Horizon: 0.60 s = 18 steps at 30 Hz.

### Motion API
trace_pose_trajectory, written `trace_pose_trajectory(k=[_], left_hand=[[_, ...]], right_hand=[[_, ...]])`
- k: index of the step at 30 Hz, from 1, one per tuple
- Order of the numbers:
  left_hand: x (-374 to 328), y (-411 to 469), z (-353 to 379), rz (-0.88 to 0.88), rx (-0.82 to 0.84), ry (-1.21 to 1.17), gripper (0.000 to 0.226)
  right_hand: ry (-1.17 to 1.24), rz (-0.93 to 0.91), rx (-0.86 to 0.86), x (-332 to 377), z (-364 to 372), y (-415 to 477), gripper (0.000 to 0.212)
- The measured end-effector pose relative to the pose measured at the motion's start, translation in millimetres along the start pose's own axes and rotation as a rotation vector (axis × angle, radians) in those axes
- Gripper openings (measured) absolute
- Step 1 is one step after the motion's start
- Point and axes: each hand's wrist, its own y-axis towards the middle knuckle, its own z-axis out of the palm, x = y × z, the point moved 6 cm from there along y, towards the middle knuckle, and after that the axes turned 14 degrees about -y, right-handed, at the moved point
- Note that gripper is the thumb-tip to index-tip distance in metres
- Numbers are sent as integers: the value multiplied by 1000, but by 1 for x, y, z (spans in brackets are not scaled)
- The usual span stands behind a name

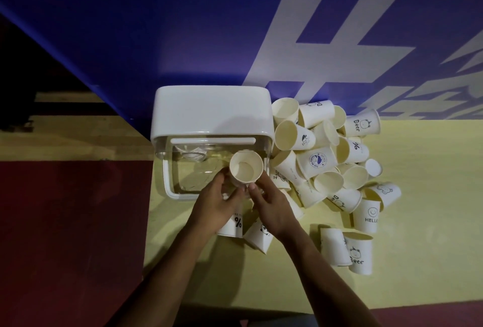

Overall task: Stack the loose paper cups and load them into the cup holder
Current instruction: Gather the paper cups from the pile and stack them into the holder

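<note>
Two hands share the grip: your left hand [219, 202] and right hand [271, 206] curl round the foot of the upright paper cup [245, 168], mouth towards you, over the cup holder [211, 112], loose cups [321, 155] piled nearer your right.

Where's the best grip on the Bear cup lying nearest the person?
Probably its far rim, from above, thumb inside: the Bear cup lies on its side, mouth toward the wall, with another cup close beside it.
</note>
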Motion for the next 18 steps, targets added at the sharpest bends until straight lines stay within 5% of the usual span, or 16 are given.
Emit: trace_pose_trajectory(k=[6, 18], left_hand=[[-13, 24, 1, -48, 10, 14, 56], [-25, 66, -3, -45, -5, 41, 32]], right_hand=[[31, 7, -48, 14, -8, 20, 43], [52, 78, -42, 24, -7, 61, 47]])
